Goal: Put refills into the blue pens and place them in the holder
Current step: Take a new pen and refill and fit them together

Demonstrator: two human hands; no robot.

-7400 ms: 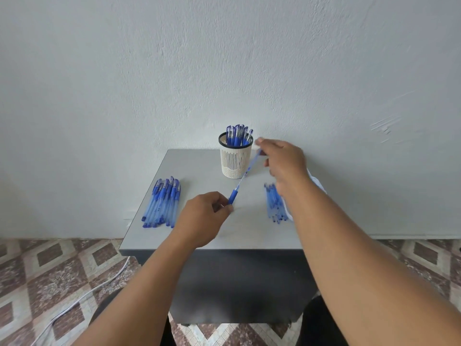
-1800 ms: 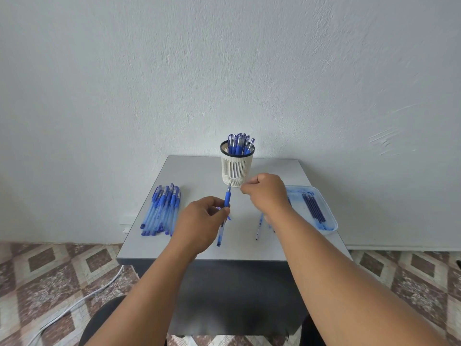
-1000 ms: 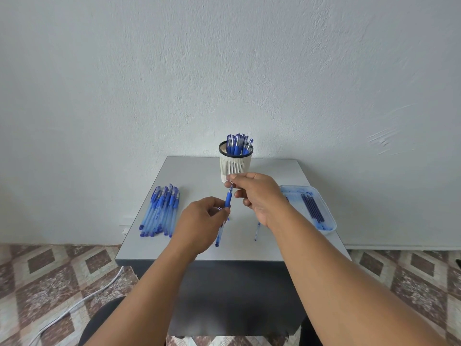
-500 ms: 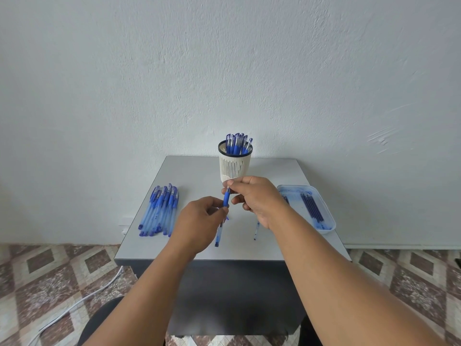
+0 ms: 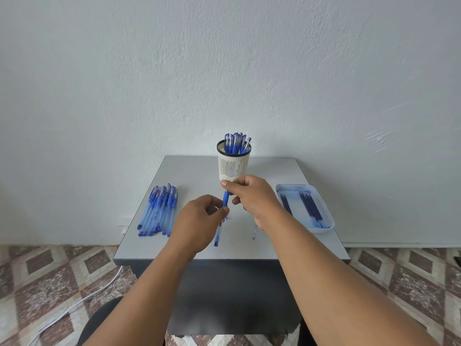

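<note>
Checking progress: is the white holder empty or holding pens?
Holding pens: several blue pens stand upright inside the holder, caps above its rim.

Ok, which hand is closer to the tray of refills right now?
Right. The right hand sits just left of the tray, pinching the top of the pen; the left hand holds the pen farther left.

Both forearms are bare to the elbows with no sleeves, rings or watch showing, above dark-clad knees.
</note>
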